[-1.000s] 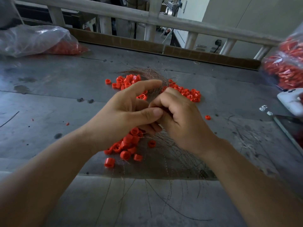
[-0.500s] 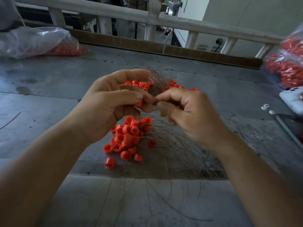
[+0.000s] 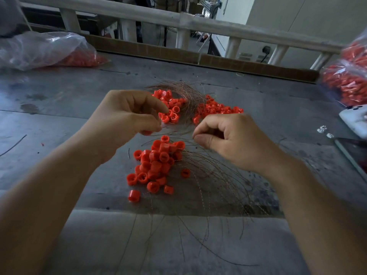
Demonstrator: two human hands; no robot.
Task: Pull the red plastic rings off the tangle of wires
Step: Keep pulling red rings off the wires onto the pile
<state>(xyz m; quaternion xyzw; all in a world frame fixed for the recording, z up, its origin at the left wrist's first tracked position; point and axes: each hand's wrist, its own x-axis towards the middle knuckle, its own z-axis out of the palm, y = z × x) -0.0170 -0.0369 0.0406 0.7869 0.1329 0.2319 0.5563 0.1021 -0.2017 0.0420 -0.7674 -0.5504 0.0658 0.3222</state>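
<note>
Holding a thin coppery wire [image 3: 176, 133] taut, the left hand [image 3: 127, 120] pinches a small red plastic ring [image 3: 146, 133], the right hand [image 3: 234, 139] the wire's end, seemingly to strip it; loose rings [image 3: 156, 165] lie heaped on the grey surface [image 3: 59, 126] beside the wire tangle [image 3: 214, 181].

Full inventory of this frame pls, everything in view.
loose red plastic rings: one pile, red, table centre, near side
red plastic rings among wires: two clusters, red, far centre
thin metal wires: one tangle, coppery, centre to near edge
clear plastic bags of red parts: two or more, far left, far right
white phone-like device: one, right edge
small white parts: two, beside device
grey metal table: one, under everything
left hand: fingers pinch one red ring
right hand: fingers pinch single wire
</note>
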